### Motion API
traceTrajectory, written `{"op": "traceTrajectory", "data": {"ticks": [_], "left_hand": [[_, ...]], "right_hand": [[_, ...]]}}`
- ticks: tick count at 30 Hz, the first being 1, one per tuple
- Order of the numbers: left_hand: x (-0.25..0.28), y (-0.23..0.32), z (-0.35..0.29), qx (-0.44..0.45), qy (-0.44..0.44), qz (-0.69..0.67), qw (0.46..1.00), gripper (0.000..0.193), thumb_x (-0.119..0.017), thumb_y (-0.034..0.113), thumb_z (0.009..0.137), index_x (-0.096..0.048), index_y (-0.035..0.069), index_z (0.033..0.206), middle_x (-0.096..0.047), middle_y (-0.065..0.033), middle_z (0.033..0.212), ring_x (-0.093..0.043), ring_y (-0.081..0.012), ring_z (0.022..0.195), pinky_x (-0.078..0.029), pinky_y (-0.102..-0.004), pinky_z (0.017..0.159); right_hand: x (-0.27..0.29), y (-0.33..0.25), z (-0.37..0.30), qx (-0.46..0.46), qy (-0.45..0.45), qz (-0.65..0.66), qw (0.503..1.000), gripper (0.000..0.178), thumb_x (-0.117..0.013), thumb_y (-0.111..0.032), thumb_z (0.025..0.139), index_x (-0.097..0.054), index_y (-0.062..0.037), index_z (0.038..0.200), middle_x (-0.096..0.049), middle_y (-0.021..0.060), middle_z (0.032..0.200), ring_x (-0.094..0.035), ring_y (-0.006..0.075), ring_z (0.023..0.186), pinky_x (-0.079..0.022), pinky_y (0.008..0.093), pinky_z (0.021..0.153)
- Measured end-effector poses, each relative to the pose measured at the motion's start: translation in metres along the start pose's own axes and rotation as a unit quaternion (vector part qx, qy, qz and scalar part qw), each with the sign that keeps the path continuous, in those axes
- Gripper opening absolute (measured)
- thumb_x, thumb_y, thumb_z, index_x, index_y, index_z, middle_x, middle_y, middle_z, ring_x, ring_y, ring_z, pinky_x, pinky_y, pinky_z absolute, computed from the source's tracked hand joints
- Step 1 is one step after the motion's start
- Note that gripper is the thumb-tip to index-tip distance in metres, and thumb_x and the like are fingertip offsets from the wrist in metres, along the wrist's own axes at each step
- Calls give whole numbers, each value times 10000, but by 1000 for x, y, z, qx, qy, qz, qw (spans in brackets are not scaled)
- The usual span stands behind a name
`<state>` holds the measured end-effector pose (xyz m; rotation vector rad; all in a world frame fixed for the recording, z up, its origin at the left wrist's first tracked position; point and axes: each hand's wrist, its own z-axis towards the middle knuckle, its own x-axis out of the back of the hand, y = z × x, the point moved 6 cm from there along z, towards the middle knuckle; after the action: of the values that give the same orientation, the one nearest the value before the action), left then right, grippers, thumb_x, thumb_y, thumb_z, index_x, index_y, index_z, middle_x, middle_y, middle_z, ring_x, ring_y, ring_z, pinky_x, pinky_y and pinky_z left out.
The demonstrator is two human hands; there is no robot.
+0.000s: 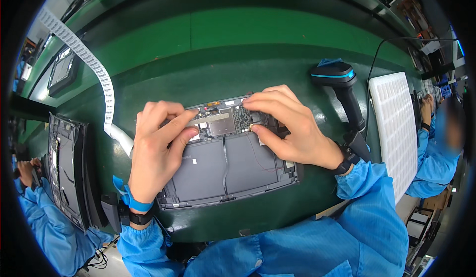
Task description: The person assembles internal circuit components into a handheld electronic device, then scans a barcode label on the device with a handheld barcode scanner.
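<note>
A thin device with its cover off, like a tablet or small laptop, lies on the green bench with its dark battery pack (203, 165) towards me. A circuit board (243, 121) runs along its far side. My left hand (161, 138) is closed at the board's left end, and a pale flat strip (215, 118) reaches from between its thumb and forefinger across the metal shield. My right hand (290, 126) spans the board's right end, thumb and forefinger apart, their tips touching it. A thin red wire (258, 160) curves over the battery below.
At the right, a black handheld scanner (344, 91) stands beside a white compartment tray (391, 123). A white label strip (101, 74) curls down on the left, near another opened device (67, 163). Co-workers in blue sleeves (431, 163) sit on both sides.
</note>
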<state>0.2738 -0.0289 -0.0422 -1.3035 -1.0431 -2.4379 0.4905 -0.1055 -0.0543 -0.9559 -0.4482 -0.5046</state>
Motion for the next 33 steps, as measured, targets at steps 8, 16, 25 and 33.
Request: {"op": "traceTrajectory", "data": {"ticks": [8, 16, 25, 33], "left_hand": [[1, 6, -2, -20, 2, 45, 999, 435, -865, 89, 689, -765, 13, 1105, -625, -93, 1102, -561, -308, 1023, -485, -432, 862], [-3, 28, 0, -30, 20, 137, 990, 590, -927, 255, 568, -757, -10, 1067, -639, -112, 1050, -580, -341, 1002, -487, -465, 867], [-3, 14, -3, -26, 36, 85, 995, 360, -840, 87, 729, -770, -9, 1068, -638, -108, 1016, -575, -318, 968, -484, -421, 836], [5, 22, -2, 1, 52, 155, 987, 354, -892, 179, 682, -823, 71, 1012, -639, -83, 1183, -561, -321, 1114, -446, -448, 937]], "right_hand": [[-4, 0, -6, 52, -17, -25, 998, 344, -760, 80, 755, -780, -11, 1086, -669, 150, 1261, -614, 343, 1034, -544, 390, 783], [-4, 4, -8, 36, -12, -23, 999, 367, -764, 58, 760, -800, -45, 1111, -694, 134, 1273, -616, 332, 1052, -520, 400, 862], [-3, -1, -6, 58, -8, -31, 998, 345, -760, 87, 731, -783, -1, 1064, -676, 164, 1248, -628, 344, 1020, -548, 379, 767], [-4, -3, -5, 41, -19, -39, 998, 354, -746, 83, 739, -768, 4, 1084, -609, 205, 1369, -618, 356, 1047, -544, 390, 802]]}}
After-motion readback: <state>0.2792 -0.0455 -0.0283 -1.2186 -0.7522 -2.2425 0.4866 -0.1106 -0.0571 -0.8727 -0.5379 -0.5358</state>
